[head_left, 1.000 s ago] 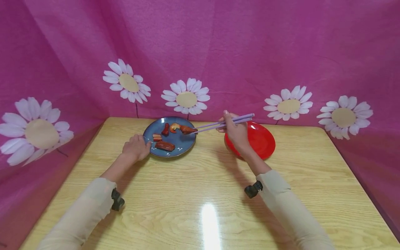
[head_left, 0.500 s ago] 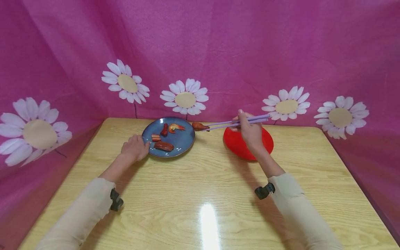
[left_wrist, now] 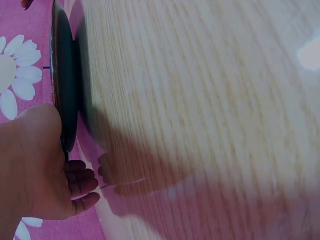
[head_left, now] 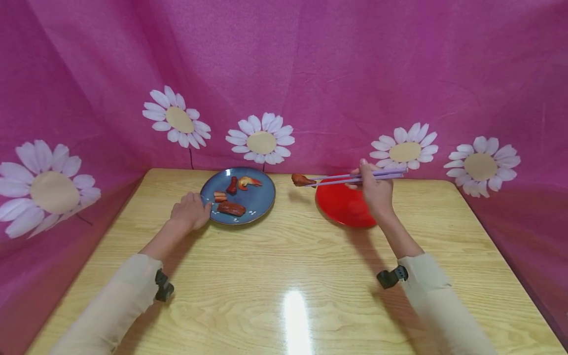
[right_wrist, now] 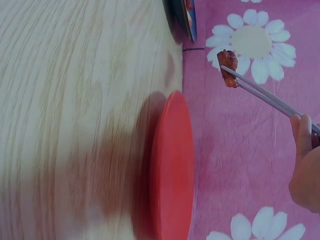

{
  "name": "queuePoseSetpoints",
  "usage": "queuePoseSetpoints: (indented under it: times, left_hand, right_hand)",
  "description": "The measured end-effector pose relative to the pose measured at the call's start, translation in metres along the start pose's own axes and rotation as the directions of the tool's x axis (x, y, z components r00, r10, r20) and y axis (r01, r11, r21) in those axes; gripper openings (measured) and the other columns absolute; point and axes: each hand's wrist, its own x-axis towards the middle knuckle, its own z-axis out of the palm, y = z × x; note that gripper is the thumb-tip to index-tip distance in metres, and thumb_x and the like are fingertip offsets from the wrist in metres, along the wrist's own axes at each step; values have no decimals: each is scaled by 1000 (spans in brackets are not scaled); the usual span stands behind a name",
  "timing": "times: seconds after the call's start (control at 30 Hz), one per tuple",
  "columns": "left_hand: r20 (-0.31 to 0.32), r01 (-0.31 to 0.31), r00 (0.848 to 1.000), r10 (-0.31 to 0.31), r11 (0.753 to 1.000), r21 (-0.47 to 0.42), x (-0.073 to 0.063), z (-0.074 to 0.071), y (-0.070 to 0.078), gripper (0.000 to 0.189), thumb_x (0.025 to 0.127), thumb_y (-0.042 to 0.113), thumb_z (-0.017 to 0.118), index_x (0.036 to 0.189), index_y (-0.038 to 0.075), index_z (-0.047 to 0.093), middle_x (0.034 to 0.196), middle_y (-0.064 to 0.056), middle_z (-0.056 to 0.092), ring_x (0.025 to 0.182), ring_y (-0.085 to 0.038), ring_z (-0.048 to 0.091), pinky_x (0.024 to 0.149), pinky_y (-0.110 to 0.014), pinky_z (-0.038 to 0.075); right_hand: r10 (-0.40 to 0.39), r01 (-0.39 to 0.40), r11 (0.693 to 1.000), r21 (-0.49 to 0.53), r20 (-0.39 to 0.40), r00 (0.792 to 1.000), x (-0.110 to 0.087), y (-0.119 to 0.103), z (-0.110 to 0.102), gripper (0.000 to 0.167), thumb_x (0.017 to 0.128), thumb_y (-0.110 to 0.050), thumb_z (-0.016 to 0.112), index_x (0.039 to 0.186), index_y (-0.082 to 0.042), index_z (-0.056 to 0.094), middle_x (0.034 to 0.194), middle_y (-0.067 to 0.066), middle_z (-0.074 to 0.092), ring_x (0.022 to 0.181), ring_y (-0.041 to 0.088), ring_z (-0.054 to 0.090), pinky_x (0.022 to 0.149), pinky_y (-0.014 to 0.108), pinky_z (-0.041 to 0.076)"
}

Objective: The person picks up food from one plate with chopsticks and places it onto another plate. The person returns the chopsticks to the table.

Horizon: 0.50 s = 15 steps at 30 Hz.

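Observation:
Purple chopsticks (head_left: 381, 173) are held in my right hand (head_left: 376, 190). Their tips pinch a brown chicken drumstick (head_left: 302, 180), raised above the table between the two plates; the right wrist view shows the drumstick (right_wrist: 228, 68) high over the level of the red plate (right_wrist: 175, 170). My left hand (head_left: 190, 212) grips the left rim of the blue plate (head_left: 262, 204), thumb at the rim. In the left wrist view the fingers (left_wrist: 82, 182) reach below that rim. On the blue plate lie a shrimp (head_left: 249, 183), a dark red piece (head_left: 232, 185), a small striped piece (head_left: 220, 196) and a brown meat slab (head_left: 231, 209).
The red plate (head_left: 339, 204) stands right of the blue one, partly covered by my right hand. Both are near the back edge of the wooden table (head_left: 248, 276). A pink curtain (head_left: 310, 59) with printed daisies hangs behind and at the sides.
My right hand has moved right with the chopsticks, carrying the drumstick off the blue plate into the gap before the red one. The left hand stays at the blue plate's rim.

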Motion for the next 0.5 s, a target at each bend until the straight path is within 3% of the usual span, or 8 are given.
queuePoseSetpoints:
  times: [0.1, 0.5]
  left_hand:
    - [8, 3, 1000, -3, 1000, -3, 0, 0, -1, 59, 106, 31, 34, 130, -23, 36, 112, -29, 43, 107, -42, 46, 90, -56, 42]
    - [19, 3, 1000, -2, 1000, -14, 1, 0, -1, 60, 106, 31, 33, 131, -23, 35, 113, -29, 43, 107, -41, 46, 91, -56, 42]
  right_hand:
    - [1, -1, 1000, 5, -14, 1000, 1, -1, -8, 29, 102, -12, 56, 78, -4, 70, 73, 6, 69, 58, 15, 70, 56, 28, 56]
    - [39, -37, 999, 29, -100, 994, 5, 3, -38, 27, 100, -12, 59, 77, -7, 72, 74, 7, 70, 61, 15, 70, 55, 28, 56]
